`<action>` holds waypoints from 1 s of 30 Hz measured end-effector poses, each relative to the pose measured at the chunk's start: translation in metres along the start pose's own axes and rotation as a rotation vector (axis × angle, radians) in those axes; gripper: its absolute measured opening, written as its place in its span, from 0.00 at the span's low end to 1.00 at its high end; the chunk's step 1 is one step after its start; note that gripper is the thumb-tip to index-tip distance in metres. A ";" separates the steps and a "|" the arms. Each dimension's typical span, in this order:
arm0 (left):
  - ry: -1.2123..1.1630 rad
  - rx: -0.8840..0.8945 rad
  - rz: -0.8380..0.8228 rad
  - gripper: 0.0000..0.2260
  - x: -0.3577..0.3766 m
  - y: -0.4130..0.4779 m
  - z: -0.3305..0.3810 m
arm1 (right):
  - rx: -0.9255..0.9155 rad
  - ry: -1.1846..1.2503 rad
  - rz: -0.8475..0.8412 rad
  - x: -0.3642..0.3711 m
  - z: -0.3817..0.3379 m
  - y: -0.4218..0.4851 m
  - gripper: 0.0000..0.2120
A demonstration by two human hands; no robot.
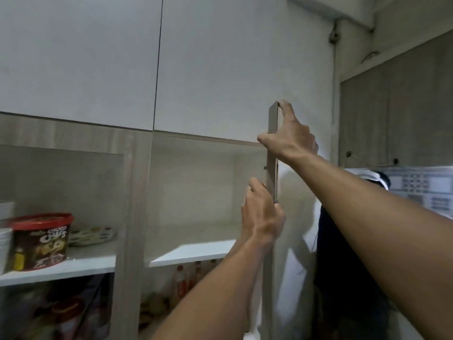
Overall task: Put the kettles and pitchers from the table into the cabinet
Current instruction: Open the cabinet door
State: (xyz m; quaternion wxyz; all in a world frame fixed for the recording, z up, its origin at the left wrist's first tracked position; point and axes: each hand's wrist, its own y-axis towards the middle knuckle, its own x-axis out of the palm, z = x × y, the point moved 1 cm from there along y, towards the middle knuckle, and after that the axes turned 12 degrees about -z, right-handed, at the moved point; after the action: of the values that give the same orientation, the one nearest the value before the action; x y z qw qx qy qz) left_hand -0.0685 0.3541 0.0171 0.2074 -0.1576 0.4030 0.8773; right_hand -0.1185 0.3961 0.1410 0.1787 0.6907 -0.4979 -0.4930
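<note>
You had both hands on the cabinet door (272, 153), which stood edge-on to you, swung wide open. Right hand (290, 136) was up high, fingers curled over the top corner w/ thumb on the near face, pinching the panel. Left hand (261, 214) was lower, closed round the same front edge. Neither hand carried anything else.

Behind the door the upper compartment (196, 192) was bare, its white shelf (193, 252) free for loading. No kettles or pitchers were in view, and no bench either, so I judge they were somewhere behind or below you, not yet moved.

Risks from there, as I judged them:
- Door swinging back once you let go to fetch items; a kettle body could then hit its edge on the way in.
- Fingers of the left hand sat near the edge; a quick shove could nip them.
- Shelf was high, about arm's reach. Lifting a heavy pitcher w/ one hand at that height could tip it or clip the shelf lip.
- Bottles (181, 278) on the level below and the choco tub (41, 241) in the left bay were close by; a low or wide aim could knock them.
</note>
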 end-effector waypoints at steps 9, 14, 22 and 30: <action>-0.252 0.065 -0.255 0.25 0.106 -0.007 0.065 | 0.089 -0.133 0.068 -0.060 0.124 -0.019 0.13; -0.228 0.070 -0.322 0.39 0.183 0.001 0.082 | 0.087 -0.161 0.152 -0.085 0.195 -0.006 0.15; -0.179 0.131 -0.418 0.42 0.311 0.015 0.136 | 0.330 -0.065 0.118 -0.143 0.321 0.034 0.21; -0.122 0.112 -0.519 0.42 0.394 0.042 0.162 | 0.437 -0.027 -0.007 -0.179 0.410 0.062 0.09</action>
State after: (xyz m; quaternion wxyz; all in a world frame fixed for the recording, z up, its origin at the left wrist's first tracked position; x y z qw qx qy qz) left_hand -0.4476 0.5484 -0.0296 0.4576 -0.1909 0.3839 0.7790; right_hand -0.5063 0.6235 0.0923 0.0163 0.7081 -0.5929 -0.3831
